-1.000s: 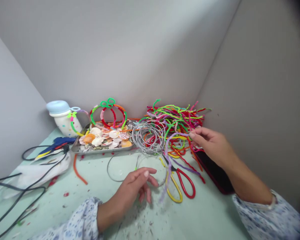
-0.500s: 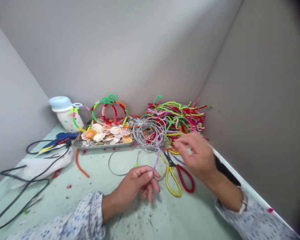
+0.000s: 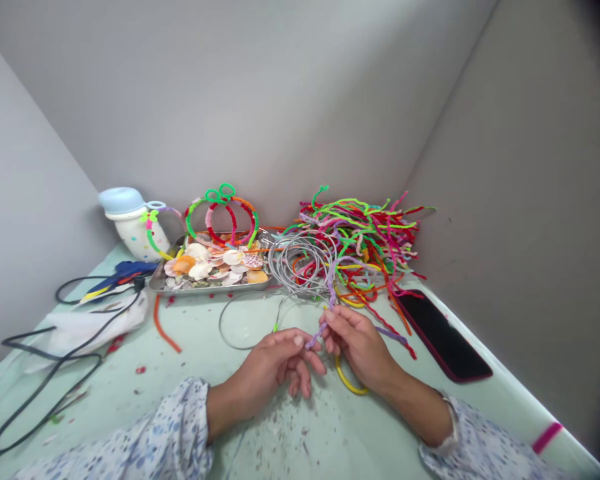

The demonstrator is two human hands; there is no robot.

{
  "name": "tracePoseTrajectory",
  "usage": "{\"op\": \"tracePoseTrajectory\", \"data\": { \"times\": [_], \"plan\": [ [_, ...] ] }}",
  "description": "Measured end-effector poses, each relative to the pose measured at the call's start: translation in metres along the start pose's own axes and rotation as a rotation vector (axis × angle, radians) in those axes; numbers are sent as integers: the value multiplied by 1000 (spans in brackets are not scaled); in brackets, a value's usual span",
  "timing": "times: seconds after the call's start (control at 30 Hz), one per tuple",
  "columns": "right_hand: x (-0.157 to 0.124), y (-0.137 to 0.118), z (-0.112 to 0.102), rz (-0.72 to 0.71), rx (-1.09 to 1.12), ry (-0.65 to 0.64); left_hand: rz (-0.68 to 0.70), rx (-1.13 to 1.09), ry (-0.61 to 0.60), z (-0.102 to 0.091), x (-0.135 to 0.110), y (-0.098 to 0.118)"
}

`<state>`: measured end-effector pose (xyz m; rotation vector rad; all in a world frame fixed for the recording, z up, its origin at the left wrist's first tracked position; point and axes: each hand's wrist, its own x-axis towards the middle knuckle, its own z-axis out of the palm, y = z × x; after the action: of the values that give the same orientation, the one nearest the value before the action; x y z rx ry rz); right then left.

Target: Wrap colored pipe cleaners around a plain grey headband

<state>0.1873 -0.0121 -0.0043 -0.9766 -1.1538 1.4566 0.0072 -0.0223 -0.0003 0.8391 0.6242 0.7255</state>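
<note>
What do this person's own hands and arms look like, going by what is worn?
The left hand and right hand are ungloved. The left sleeve and right sleeve match: whitish fabric with scattered blue blotches, loose and gathered toward the cuffs. Something pale shows at the right cuff, too blurred to identify.

A craft workspace, as the pipe cleaners (image 3: 367,230), wire (image 3: 275,270), shells (image 3: 200,261) and snippet-strewn table (image 3: 175,387) show.

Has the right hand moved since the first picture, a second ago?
Yes. Judged against the phone, the right hand has come left and nearer the wearer, from by its far end to beside the left hand.
</note>
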Motion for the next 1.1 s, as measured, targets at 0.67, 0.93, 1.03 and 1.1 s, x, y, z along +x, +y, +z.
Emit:
{"op": "tracePoseTrajectory", "data": {
  "times": [0.67, 0.93, 1.03, 1.1],
  "plan": [
    [2, 7, -1, -14, 9, 19, 14, 77, 37, -2, -2, -2],
    [-3, 1, 4, -53, 1, 38, -74, 225, 48, 1, -2, 0],
    [-7, -2, 7, -62, -19, 40, -57, 353, 63, 5, -2, 1],
    [-9, -2, 9, -64, -29, 36, -15, 423, 68, 6, -4, 0]
  ]
}}
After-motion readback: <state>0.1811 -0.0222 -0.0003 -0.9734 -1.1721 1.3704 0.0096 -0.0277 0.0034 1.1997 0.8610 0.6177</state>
